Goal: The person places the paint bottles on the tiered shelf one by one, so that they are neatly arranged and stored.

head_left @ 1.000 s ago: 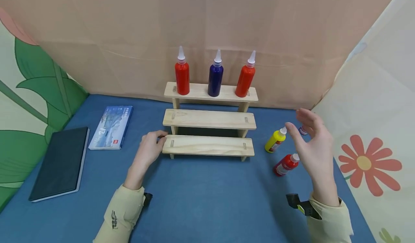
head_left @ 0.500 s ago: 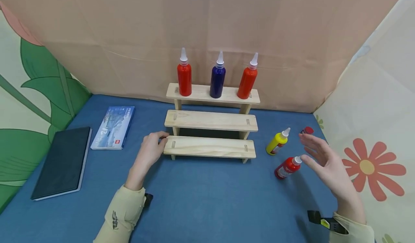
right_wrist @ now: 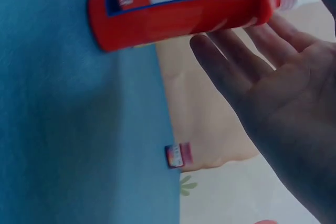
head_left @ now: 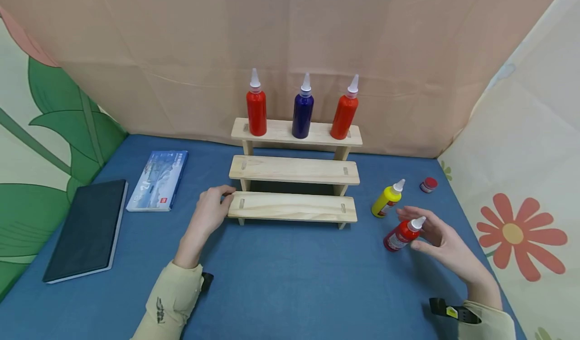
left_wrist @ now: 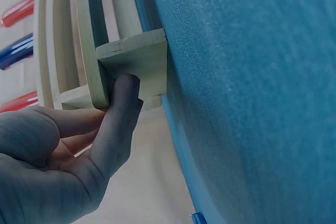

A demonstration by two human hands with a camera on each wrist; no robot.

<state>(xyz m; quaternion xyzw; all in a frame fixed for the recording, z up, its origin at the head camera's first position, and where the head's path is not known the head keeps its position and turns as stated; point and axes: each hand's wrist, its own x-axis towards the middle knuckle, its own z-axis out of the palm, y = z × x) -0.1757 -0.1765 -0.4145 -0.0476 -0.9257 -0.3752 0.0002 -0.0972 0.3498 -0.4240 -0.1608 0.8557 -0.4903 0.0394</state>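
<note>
A three-tier wooden stand (head_left: pixel 292 206) sits on the blue table cover. My left hand (head_left: pixel 212 209) pinches the left end of its lowest shelf; in the left wrist view a finger reaches under the shelf (left_wrist: pixel 90 40). At the right stands a red paint bottle (head_left: pixel 401 237) with a white nozzle. My right hand (head_left: pixel 446 247) is beside it, fingers extended behind the bottle and thumb apart on the near side. In the right wrist view, fingertips lie right at the red bottle's side (right_wrist: pixel 178 19), not wrapped round it.
On the top shelf stand a red bottle (head_left: pixel 257 113), a dark blue bottle (head_left: pixel 302 116) and another red bottle (head_left: pixel 344 117). Right of the stand are a yellow bottle (head_left: pixel 385 201) and a small red-lidded jar (head_left: pixel 428 185). A blue-and-white book (head_left: pixel 156 181) and black notebook (head_left: pixel 86 231) lie left.
My right hand has come down from above the bottles, first swinging right, then in to the red bottle, uncovering the small jar. My left hand stays at the shelf end.
</note>
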